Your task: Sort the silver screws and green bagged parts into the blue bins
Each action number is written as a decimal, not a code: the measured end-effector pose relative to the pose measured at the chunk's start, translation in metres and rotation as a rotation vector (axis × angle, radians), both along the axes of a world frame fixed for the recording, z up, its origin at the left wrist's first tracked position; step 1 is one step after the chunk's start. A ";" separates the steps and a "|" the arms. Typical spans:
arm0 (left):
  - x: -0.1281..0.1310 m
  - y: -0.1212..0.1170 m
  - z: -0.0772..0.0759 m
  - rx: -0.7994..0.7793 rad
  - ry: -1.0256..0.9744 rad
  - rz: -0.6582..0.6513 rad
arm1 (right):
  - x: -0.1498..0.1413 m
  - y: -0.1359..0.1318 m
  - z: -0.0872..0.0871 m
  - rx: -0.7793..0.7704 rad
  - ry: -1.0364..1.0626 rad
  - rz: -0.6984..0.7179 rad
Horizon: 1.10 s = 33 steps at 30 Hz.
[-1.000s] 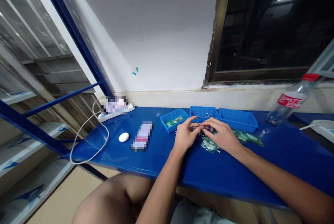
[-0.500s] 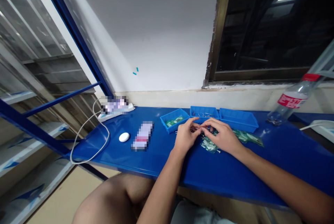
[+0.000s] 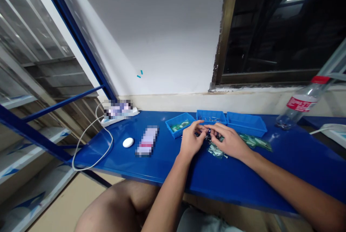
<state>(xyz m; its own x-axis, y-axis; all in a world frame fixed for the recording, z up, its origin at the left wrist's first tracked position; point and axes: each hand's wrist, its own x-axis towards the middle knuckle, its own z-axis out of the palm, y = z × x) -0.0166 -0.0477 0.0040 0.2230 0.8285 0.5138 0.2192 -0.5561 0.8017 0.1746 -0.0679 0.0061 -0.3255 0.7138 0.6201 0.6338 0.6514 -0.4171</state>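
My left hand [image 3: 192,139] and my right hand [image 3: 228,140] meet over the blue table, their fingertips pinched close together. Whatever lies between the fingers is too small and too covered to name. Beneath my right hand is a heap of small clear plastic packets [image 3: 215,151], with small metal pieces around it. Green packets [image 3: 255,142] lie to its right. Behind the hands stand a blue tray with green packets [image 3: 180,125], a blue tray with thin metal pieces [image 3: 211,111], and a third blue tray [image 3: 246,125] at the right.
A white oval case [image 3: 128,142] and a pixelated flat object [image 3: 147,141] lie on the table's left part. A power strip [image 3: 121,116] with a looping white cable [image 3: 112,140] sits at the back left. A plastic bottle [image 3: 301,103] stands at the right, near the window.
The fingers of my right hand have shifted slightly, with its thumb and fingertips now a little further apart. Both hands stay in nearly the same place. The trays and packets have not moved.
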 end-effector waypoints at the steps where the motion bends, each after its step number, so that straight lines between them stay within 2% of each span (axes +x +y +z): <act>1: 0.000 -0.001 0.001 -0.011 0.012 0.013 | 0.000 0.000 0.000 -0.006 0.014 -0.016; 5: 0.000 -0.005 0.001 -0.097 0.061 -0.007 | 0.003 -0.001 0.001 -0.019 0.084 -0.089; 12: 0.000 -0.001 -0.003 -0.186 -0.072 -0.109 | 0.003 0.004 -0.005 -0.071 0.097 -0.026; 19: -0.001 0.003 -0.006 -0.123 -0.022 -0.059 | -0.001 0.002 -0.002 -0.107 0.105 -0.059; 27: -0.002 0.004 -0.012 -0.029 0.118 -0.079 | 0.001 0.002 -0.003 -0.157 0.056 -0.060; 33: 0.002 0.004 -0.007 -0.051 -0.038 -0.077 | 0.004 0.001 0.002 -0.145 0.043 -0.092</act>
<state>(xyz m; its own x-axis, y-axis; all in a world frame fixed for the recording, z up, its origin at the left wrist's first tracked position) -0.0151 -0.0441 -0.0031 0.2682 0.8348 0.4808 0.1460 -0.5285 0.8363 0.1785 -0.0667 0.0076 -0.2305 0.8223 0.5202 0.6676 0.5226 -0.5302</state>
